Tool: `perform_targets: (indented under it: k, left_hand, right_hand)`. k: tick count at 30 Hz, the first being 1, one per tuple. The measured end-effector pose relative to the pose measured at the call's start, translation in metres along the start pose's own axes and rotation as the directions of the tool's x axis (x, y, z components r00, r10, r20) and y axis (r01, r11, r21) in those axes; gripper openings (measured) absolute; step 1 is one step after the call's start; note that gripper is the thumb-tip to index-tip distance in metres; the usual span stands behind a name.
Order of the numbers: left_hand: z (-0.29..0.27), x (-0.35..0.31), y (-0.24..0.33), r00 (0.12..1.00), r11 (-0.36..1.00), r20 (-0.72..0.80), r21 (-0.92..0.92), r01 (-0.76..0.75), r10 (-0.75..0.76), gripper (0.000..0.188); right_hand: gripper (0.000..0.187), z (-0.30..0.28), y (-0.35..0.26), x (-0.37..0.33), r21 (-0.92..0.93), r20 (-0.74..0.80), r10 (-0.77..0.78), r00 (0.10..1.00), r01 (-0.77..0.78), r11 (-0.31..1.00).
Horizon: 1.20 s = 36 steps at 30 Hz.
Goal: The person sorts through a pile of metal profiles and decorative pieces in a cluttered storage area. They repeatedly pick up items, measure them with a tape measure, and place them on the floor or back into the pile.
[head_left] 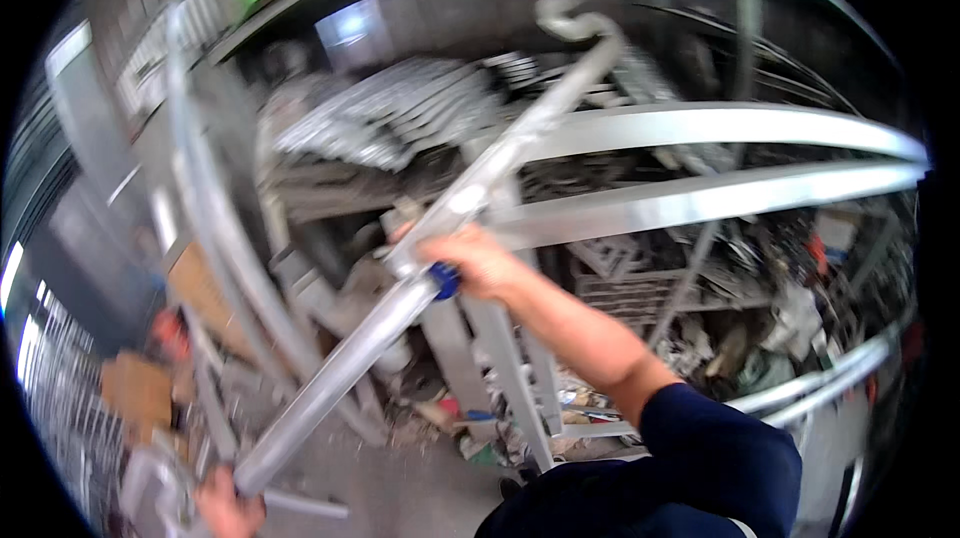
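A long silvery metal tube (340, 373) slants across the view, from low on the left to high in the middle. Its upper end bends into a hook shape, and a joint or step shows near its middle. My right hand (470, 256) is wrapped round the tube at about that middle. A small dark-blue piece (443, 280) sits right beside this hand; I cannot tell what it is. At the tube's lower end my left hand (230, 506) is closed round it, blurred by motion.
Two broad pale metal bars (720, 203) jut in from the right. Behind them stands a cluttered rack (340, 193) holding corrugated silvery pieces (390, 108). Long metal lengths (215, 198) lean at the left near a cardboard box (135, 393). Scraps litter the floor (390, 498).
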<state>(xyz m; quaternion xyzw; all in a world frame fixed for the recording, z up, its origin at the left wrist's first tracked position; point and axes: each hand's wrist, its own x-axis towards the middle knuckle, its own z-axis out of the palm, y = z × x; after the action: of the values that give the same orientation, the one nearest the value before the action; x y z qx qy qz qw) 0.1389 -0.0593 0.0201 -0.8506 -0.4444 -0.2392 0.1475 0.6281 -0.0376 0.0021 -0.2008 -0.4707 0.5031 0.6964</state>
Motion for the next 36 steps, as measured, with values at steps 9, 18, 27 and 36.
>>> perform_targets:
  k: [9, 18, 27, 36]
  left_hand:
    - [0.004, 0.023, -0.007, 0.997, 0.996, -0.028, 0.055, -0.076, 0.078, 0.034]
    - [0.006, 0.008, -0.015, 0.996, 1.0, -0.085, -0.011, 0.013, -0.014, 0.036]
    - [0.016, 0.015, -0.005, 0.991, 0.998, -0.132, -0.066, -0.017, 0.008, 0.03]
    - [0.033, 0.007, -0.009, 0.994, 1.0, -0.109, -0.001, -0.002, 0.001, 0.029]
  right_hand:
    - [0.05, -0.013, -0.027, -0.025, -0.188, -0.149, -0.11, 0.983, 0.081, 0.979]
    - [0.04, -0.018, -0.02, -0.024, -0.064, -0.089, 0.03, 0.996, -0.036, 0.997]
    - [0.044, -0.016, -0.025, -0.032, -0.077, -0.049, 0.043, 0.998, -0.047, 0.996]
    - [0.04, -0.01, -0.032, -0.031, -0.033, -0.031, 0.053, 0.998, -0.054, 0.998]
